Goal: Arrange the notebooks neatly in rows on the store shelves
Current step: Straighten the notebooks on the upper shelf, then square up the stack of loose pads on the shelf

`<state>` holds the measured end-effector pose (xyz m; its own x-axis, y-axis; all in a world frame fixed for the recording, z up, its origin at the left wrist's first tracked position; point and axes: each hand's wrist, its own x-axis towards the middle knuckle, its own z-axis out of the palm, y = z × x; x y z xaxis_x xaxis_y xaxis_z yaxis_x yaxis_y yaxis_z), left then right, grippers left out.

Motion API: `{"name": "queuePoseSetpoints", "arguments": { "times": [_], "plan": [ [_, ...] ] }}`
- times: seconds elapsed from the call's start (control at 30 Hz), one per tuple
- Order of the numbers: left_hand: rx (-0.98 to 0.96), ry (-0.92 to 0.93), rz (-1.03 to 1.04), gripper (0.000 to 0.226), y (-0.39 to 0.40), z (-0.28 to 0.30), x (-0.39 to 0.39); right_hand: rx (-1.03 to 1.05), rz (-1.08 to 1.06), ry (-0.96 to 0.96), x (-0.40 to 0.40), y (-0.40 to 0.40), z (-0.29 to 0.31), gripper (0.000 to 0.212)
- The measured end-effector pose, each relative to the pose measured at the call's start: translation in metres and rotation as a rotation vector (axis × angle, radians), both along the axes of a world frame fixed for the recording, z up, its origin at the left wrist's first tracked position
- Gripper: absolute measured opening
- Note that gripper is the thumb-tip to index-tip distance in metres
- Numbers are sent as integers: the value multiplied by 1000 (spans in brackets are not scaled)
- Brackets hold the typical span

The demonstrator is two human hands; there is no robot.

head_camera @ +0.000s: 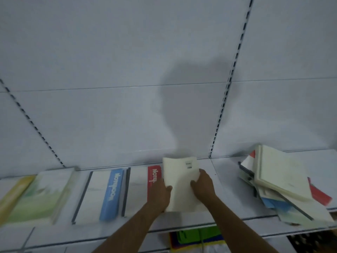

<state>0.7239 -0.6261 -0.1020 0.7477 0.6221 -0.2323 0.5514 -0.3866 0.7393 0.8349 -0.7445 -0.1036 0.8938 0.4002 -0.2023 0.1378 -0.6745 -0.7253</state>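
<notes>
The left hand (pixel 160 192) and right hand (pixel 202 187) grasp the cream notebook (pixel 179 181) by its two sides, probably to line it up beside the red notebook (pixel 154 179) in the row.

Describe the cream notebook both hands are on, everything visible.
The cream notebook has a plain, pale, soft-looking cover with a small printed label near its far right corner. It lies lengthwise on the white shelf, at the right end of the row, partly covering the red-banded notebook. The left hand grips its left edge, thumb on the cover; the right hand grips its right edge. The far edge looks slightly bowed. The image is blurred, so the label is unreadable.
</notes>
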Motion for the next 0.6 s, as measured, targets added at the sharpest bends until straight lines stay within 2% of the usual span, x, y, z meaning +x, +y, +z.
{"name": "queuePoseSetpoints", "arguments": {
  "times": [0.13,0.27,0.37,0.43,0.6],
  "plan": [
    [123,98,7,46,3,-14,5,-134,23,-26,3,8,-11,56],
    [153,142,12,52,4,-20,9,-199,-5,-66,3,8,-15,52],
    [334,180,-23,64,4,-10,18,-249,5,-102,5,3,-8,55],
    [419,99,-19,57,2,4,30,-170,1,-78,10,-4,-1,51],
    [289,-70,-132,22,-30,32,77,-26,-154,-136,39,-39,39,34]
  ]
}}
